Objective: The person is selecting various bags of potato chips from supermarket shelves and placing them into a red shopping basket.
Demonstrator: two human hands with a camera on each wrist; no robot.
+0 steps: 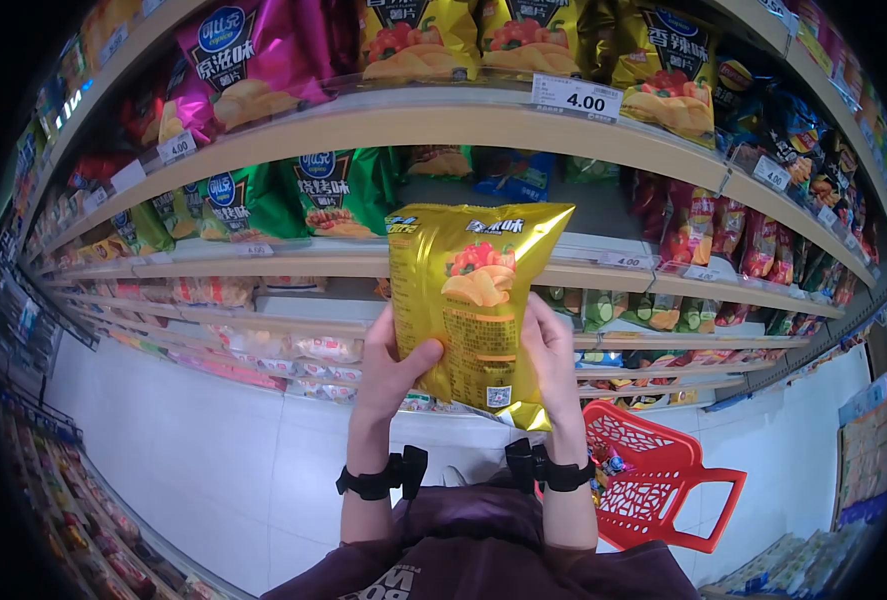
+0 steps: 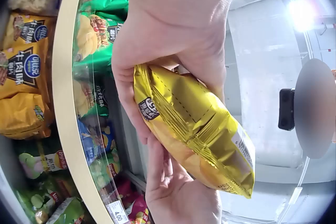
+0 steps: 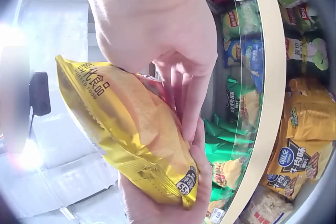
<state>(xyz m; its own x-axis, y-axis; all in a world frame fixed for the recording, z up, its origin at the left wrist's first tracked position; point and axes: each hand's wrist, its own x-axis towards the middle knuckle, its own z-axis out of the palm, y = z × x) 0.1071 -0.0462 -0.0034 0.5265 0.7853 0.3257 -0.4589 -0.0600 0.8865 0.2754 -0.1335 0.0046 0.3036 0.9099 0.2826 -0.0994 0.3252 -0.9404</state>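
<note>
A yellow bag of chips, with red peppers and chips printed on it, is held upright in front of the shelves by both hands. At its left edge my left hand grips it, thumb over the printed panel and fingers behind. The right hand holds the opposite edge, its fingers reaching round the far side. From the left wrist, the bag's crimped end shows between the two hands. In the right wrist view the bag looks puffed and sealed, with the right fingers along its far face.
Shelves of snack bags rise ahead, with green bags left of the held bag and yellow bags above. A price tag sits on the upper shelf edge. A red shopping basket with some items stands on the floor at right.
</note>
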